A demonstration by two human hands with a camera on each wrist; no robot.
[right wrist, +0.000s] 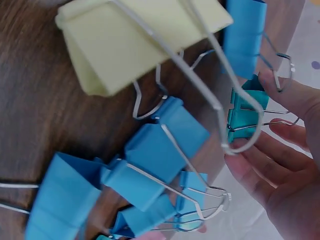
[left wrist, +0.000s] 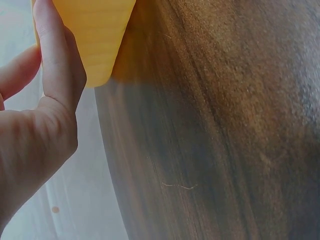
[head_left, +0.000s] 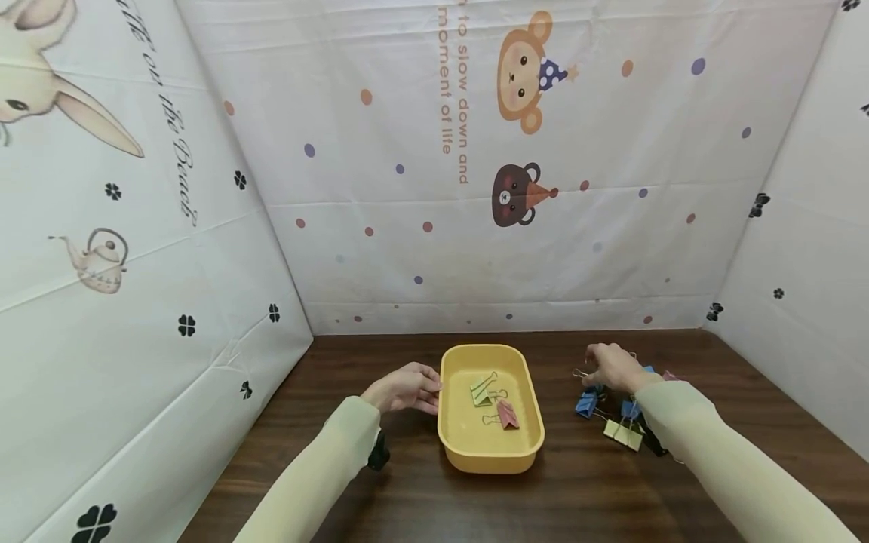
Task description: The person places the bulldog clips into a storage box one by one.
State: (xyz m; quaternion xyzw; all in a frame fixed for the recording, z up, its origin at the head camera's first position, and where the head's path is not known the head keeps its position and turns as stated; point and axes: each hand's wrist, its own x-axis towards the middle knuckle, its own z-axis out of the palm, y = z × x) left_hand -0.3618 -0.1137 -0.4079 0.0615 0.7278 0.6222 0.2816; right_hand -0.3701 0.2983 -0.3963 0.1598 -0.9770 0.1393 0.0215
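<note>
Against the left side of a yellow plastic tray (head_left: pixel 492 461) rests my left hand (head_left: pixel 409 387), its fingers nearly straight along the outer wall. In the left wrist view the thumb lies near the tray's rim. Inside the tray are a light green binder clip (head_left: pixel 480 395) and a pink binder clip (head_left: pixel 508 415). At the right, my right hand (head_left: pixel 613 367) is over a pile of binder clips. The right wrist view shows it pinching a teal binder clip (right wrist: pixel 244 119) between thumb and fingers. Close by lie a pale yellow binder clip (right wrist: pixel 145 45) and several blue binder clips (right wrist: pixel 162 150).
The brown wood-grain table (head_left: pixel 577 498) carries the tray and the pile. White printed cloth walls (head_left: pixel 407 249) stand behind and on both sides. A small black object (head_left: pixel 379 451) shows beneath the left sleeve. Part of the pile is hidden under the right hand and sleeve.
</note>
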